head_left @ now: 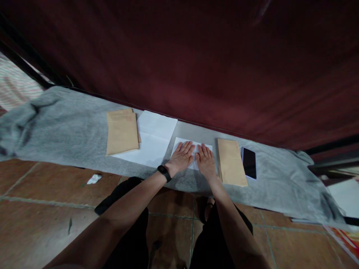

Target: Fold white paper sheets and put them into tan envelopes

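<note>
A rectangular dark-screened phone with a pale purple edge (pixel 249 163) lies flat on the right part of a long grey cloth cover (pixel 75 123). A broad dark red surface (pixel 179 67) borders the cover's far edge. A crumpled white scrap (pixel 94 179) rests on the brown tiled floor (pixel 42 224). Pale striped fabric (pixel 17 82) is located at far left.

We see dark red upright surface (pixel 179 56) beyond fingers (pixel 185 146), filling upper view. Long tabletop (pixel 75 127), grey-draped, runs beneath fingers to both sides. Nearer us than fingers: brown tiled floor (pixel 36 228), pale-grouted. Far left of fingers, striped fabric (pixel 17 82). Light dim.
</note>
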A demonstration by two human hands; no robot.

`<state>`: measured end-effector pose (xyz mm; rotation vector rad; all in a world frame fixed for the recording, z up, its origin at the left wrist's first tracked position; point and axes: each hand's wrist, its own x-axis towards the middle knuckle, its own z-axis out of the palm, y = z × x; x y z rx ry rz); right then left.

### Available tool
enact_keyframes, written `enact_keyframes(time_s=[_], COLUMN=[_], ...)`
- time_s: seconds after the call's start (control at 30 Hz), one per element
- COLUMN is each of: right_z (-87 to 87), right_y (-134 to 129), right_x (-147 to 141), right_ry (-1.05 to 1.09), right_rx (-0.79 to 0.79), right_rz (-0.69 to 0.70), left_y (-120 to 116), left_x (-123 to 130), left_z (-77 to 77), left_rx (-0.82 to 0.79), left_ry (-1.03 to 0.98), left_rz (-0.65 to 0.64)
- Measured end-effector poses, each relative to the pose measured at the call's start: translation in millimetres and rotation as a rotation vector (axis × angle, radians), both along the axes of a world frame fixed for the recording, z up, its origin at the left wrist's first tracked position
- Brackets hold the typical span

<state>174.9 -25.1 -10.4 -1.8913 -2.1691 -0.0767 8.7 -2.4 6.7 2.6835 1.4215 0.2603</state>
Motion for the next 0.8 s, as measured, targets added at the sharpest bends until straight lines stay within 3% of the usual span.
enact_keyframes(time_s=[0.8], right_z=[-17.6], right_y=[7], right_x=[6], right_ry=[0.001], right_rx=[0.118], right_rz=[-0.099], left_y=[12], left_x=[-12], left_z=[-1.3], left_rx=[0.013], left_ry=[-0.019], left_rz=[0.161])
